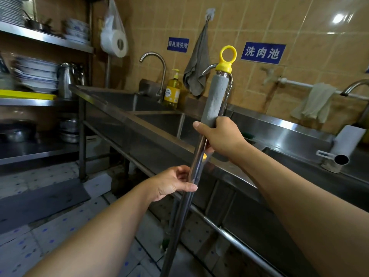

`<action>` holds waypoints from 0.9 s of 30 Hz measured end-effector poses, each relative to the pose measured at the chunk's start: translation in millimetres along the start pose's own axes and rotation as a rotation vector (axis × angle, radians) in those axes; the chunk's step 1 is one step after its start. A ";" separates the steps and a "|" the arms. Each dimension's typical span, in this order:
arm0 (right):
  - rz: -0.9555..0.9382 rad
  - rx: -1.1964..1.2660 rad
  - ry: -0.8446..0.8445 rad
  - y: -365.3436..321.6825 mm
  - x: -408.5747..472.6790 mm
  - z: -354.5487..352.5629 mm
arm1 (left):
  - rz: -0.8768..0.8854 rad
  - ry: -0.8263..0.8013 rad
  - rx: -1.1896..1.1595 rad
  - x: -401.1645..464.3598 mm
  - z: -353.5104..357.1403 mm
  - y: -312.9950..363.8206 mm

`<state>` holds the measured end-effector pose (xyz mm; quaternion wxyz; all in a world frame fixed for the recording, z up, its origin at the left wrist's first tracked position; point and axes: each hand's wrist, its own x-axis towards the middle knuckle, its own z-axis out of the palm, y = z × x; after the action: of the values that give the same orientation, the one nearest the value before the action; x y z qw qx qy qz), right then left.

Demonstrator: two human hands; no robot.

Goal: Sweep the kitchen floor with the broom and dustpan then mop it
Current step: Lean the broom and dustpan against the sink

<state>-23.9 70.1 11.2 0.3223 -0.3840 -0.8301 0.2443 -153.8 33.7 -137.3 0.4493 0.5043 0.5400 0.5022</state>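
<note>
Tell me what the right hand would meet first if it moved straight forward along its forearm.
Probably the sink behind the mop handle that the right hand grips; depth is unclear.

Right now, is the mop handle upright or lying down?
Nearly upright, leaning slightly. Both hands hold the mop handle; its yellow ring points up.
</note>
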 end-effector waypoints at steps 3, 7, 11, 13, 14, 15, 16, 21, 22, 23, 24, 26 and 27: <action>-0.018 0.000 0.003 2.6 0.7 0.0 | 0.016 0.021 -0.011 4.3 1.1 -3.8; -0.051 -0.011 -0.010 4.3 -1.0 -1.4 | 0.033 0.049 0.011 9.2 1.1 -5.3; -0.069 0.011 -0.037 5.3 -2.7 -1.4 | 0.008 0.055 0.017 7.9 -0.4 -4.4; -0.059 0.019 -0.042 5.0 -2.7 -2.3 | -0.014 0.062 0.034 6.1 0.4 -2.5; -0.054 0.020 -0.045 4.5 -3.3 -2.6 | -0.029 0.066 0.045 4.4 1.4 -1.0; -0.046 0.022 -0.049 3.9 -3.7 -3.3 | -0.052 0.063 0.056 2.3 2.4 1.1; -0.033 0.025 -0.056 3.1 -3.9 -4.2 | -0.077 0.053 0.067 -0.8 3.8 5.4; 0.082 0.038 -0.147 -4.7 -2.7 -12.1 | -0.201 0.030 0.108 -25.3 3.5 39.4; 0.108 0.038 -0.173 -7.9 -1.7 -16.0 | -0.228 0.042 0.118 -31.6 1.9 47.9; 0.128 0.035 -0.192 -9.5 -2.0 -18.9 | -0.257 0.047 0.131 -37.7 1.9 55.4; 0.142 0.024 -0.211 -11.3 -1.5 -21.9 | -0.289 0.054 0.139 -43.3 2.1 64.1; 0.169 -0.009 -0.253 -15.7 -2.4 -28.3 | -0.351 0.079 0.146 -54.3 3.8 81.5; 0.181 -0.013 -0.280 -19.3 -3.3 -32.8 | -0.381 0.094 0.147 -60.4 4.9 90.0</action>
<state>-7.8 61.4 44.7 0.1777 -0.4217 -0.8304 0.3180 -135.2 -27.2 -49.5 0.4725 0.4006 0.6811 0.3904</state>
